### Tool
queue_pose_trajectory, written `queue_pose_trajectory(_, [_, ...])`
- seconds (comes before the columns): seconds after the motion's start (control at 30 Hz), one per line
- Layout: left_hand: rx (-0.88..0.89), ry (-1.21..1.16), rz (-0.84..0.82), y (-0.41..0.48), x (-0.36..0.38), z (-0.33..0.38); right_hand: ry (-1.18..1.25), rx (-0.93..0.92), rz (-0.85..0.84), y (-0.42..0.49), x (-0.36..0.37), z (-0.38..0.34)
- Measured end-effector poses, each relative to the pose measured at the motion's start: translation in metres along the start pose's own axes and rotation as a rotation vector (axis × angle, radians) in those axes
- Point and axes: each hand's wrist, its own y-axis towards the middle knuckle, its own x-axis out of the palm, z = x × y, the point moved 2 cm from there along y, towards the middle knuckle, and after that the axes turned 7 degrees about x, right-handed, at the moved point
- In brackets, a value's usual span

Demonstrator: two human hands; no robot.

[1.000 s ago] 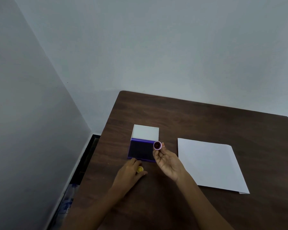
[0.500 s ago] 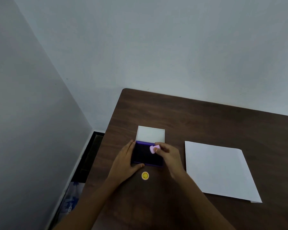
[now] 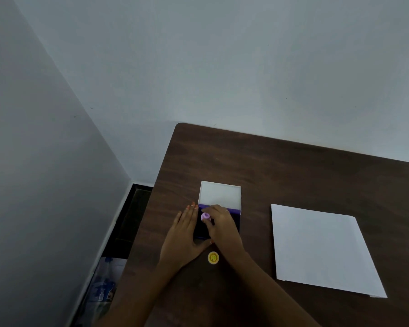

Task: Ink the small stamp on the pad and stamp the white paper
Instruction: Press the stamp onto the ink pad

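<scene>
Pressing down on the ink pad, the right hand pinches a small pink stamp between thumb and fingers; the stamp stands at the pad's left part, top end up, its printing face hidden against the dark surface. The pad's white lid stands open behind it, hinged at the far edge along a purple strip. The left hand lies flat on the table against the pad's left edge, fingers extended and together, thumb reaching along the near edge; it holds nothing, only braces the pad. A yellow round cap bearing a smiley face lies on the table just beside the near edge of the pad, between the two wrists. The white paper lies flat to the right, well apart from the pad, with no mark visible on it. Grey walls meet at the corner behind the table.
</scene>
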Motion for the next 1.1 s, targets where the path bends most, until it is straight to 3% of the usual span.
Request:
queue_pose_trajectory(0.63, [0.009,-0.01,-0.011,0.0,-0.001,0.001,0.012,0.029,0.039,-0.005,0.008,0.003])
queue_pose_trajectory(0.87, [0.009,-0.018,0.015,0.0,-0.004,0.003,0.119,0.14,-0.05,0.003,-0.001,0.001])
queue_pose_trajectory(1.0, [0.003,-0.018,0.017,-0.001,-0.004,0.002,0.464,0.364,0.062,0.002,-0.019,0.008])
queue_pose_trajectory(1.1, [-0.008,-0.005,0.013,-0.001,-0.003,0.002,1.225,0.763,-0.035,-0.002,-0.028,0.015])
